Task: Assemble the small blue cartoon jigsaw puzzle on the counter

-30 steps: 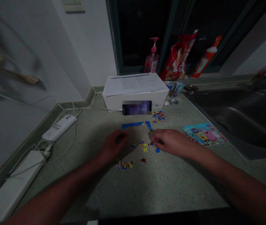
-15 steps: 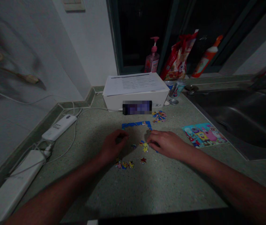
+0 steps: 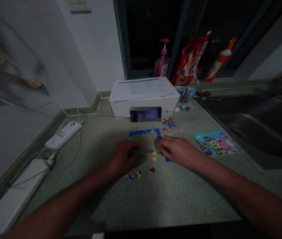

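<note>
On the counter lies a partly joined blue jigsaw border (image 3: 144,131), its top strip showing between my hands. My left hand (image 3: 127,153) hovers over the puzzle's left side, fingers curled together; whether a piece is in them is hidden. At the right side, my right hand (image 3: 173,147) rests by the border with thumb and fingers pinched, their tips too dim to show a piece. Yellow joined pieces (image 3: 153,155) lie between the hands. A reddish-brown piece (image 3: 152,170) and a small cluster of loose pieces (image 3: 133,175) sit nearer to me.
A heap of puzzle pieces (image 3: 169,123) lies before a white box (image 3: 143,96) with paper on top. A colourful cartoon picture card (image 3: 217,143) is beside the sink (image 3: 260,126). At left are a white power bank (image 3: 63,134), a power strip (image 3: 24,192) and cables. A can (image 3: 189,94) stands behind.
My left hand has shifted slightly right and down toward the middle. My right hand has moved a little right, uncovering more of the yellow pieces and a blue edge beneath it.
</note>
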`<state>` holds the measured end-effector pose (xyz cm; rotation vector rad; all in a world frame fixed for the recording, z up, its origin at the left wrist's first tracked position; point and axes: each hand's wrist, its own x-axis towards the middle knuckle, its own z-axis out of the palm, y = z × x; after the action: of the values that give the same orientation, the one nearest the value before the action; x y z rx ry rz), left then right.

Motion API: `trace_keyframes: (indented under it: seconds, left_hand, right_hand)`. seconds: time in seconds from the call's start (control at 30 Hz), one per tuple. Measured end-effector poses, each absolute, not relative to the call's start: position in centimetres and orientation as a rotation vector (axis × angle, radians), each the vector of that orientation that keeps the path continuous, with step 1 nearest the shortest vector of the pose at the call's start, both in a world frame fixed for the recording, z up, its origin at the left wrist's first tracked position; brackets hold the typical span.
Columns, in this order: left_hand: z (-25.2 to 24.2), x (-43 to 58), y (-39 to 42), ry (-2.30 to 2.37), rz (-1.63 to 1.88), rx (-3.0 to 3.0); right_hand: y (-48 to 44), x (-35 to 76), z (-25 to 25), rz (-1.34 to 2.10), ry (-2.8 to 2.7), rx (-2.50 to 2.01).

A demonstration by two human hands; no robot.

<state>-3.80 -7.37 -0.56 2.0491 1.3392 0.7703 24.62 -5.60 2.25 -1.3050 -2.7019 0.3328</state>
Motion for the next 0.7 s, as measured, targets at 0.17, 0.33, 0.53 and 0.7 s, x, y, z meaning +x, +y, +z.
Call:
trace_keyframes:
  seconds: [0.17, 0.33, 0.53, 0.7]
  left_hand:
    - [-0.1, -4.0, -7.0, 1.357, 0.699, 2.144]
    - [2.0, -5.0, -7.1, 1.303, 0.367, 2.281]
    - [5.7, -6.3, -8.3, 1.086, 0.061, 2.263]
    - [6.6, -5.9, -8.9, 1.038, -0.085, 2.295]
  right_hand:
    - [-5.4, 25.0, 2.5, 0.320, -2.681, -1.342]
    - [-5.4, 25.3, 2.6, 0.260, -2.653, -1.312]
    - [-5.1, 25.7, 3.1, 0.208, -2.618, -1.347]
    - [-4.8, 26.0, 3.1, 0.164, -2.555, -1.390]
